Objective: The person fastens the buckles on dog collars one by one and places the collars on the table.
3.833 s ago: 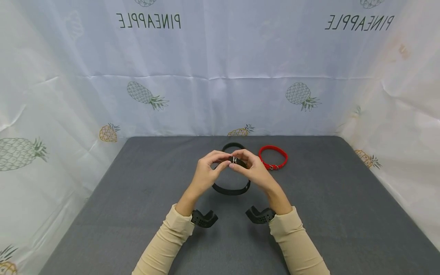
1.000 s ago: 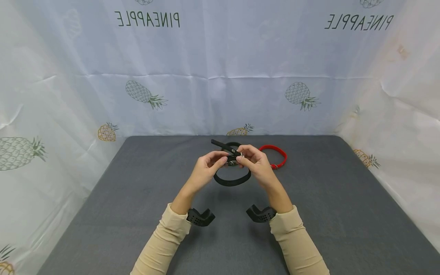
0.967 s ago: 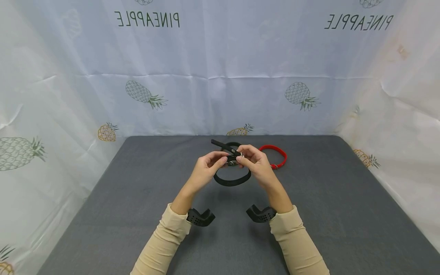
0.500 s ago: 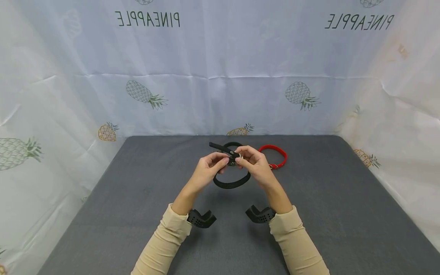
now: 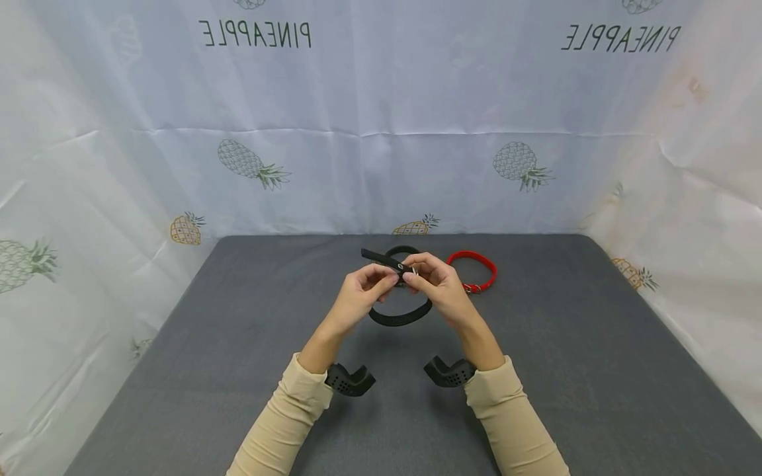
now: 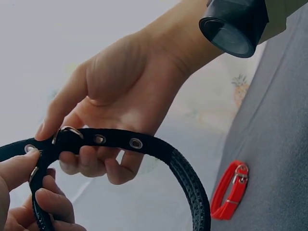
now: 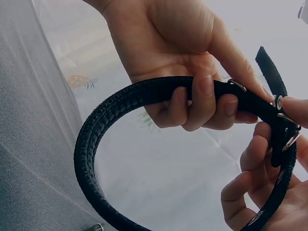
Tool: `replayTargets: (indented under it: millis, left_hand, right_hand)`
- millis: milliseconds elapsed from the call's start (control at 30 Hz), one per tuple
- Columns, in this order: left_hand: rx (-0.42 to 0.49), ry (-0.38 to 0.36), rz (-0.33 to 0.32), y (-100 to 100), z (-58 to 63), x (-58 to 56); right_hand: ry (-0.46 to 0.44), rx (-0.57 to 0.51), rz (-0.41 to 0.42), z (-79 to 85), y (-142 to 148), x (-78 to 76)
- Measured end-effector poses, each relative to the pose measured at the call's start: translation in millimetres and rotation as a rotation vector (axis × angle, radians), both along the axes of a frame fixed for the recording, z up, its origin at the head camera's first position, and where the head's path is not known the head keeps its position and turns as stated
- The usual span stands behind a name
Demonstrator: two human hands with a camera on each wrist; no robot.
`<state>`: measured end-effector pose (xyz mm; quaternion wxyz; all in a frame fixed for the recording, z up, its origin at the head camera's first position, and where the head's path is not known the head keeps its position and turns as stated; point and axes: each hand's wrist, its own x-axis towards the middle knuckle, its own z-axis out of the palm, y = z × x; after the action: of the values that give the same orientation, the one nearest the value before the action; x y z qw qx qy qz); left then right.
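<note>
A black dog collar (image 5: 400, 320) with metal eyelets is held up over the table between my hands. My left hand (image 5: 356, 296) pinches the strap beside the silver buckle, thumb on top and fingers curled beneath, as the left wrist view shows. My right hand (image 5: 439, 285) grips the other side near the buckle (image 7: 290, 140), with its fingers (image 7: 204, 103) curled round the band. The strap's loose end (image 5: 376, 256) sticks out up and to the left past the buckle. The rest of the collar hangs below as a loop.
A red collar (image 5: 491, 268), buckled into a ring, lies on the grey table (image 5: 565, 344) to the right. Behind the hands lies another black collar (image 5: 403, 249), partly hidden. A white pineapple-print curtain (image 5: 381, 178) surrounds the table.
Since the earliest frame, the loose strap end has come into sight beyond the buckle. Over the last second it has dipped slightly left, and my right hand has shifted a little left.
</note>
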<state>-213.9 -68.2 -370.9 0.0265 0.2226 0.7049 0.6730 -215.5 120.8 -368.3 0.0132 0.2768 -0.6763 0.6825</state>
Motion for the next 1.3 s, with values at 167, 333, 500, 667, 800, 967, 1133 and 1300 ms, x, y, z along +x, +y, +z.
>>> replayTargets:
  millis: [167,333,500,667,800,967,1133,1300]
  left_hand:
    - [0.002,-0.003,0.014,0.7,-1.2,0.4]
    - [0.001,-0.007,0.021,1.3,0.1,1.7]
    - [-0.021,-0.019,0.037,1.5,1.3,2.0]
    - [-0.009,-0.02,0.015,-0.5,1.1,1.4]
    - [0.009,-0.003,-0.037,-2.9,0.8,1.0]
    - [0.014,-0.006,-0.067,-3.6,1.9,0.9]
    - [-0.015,-0.044,-0.057,-3.4,2.5,0.2]
    - [-0.1,-0.061,-0.088,-7.6,5.2,0.7]
  right_hand:
    - [0.012,0.004,0.016,0.7,-0.3,0.2]
    - [0.015,-0.003,0.034,1.1,-0.4,0.7]
    - [0.034,-0.017,0.063,1.8,-1.0,1.1]
    - [0.046,-0.007,0.081,2.9,-1.4,2.4]
    - [0.033,-0.002,0.076,3.4,-0.7,3.2]
    - [0.01,-0.02,0.087,5.4,0.8,4.0]
    - [0.018,-0.031,0.147,3.7,3.0,2.1]
    - [-0.001,-0.02,0.149,1.3,4.7,-0.5]
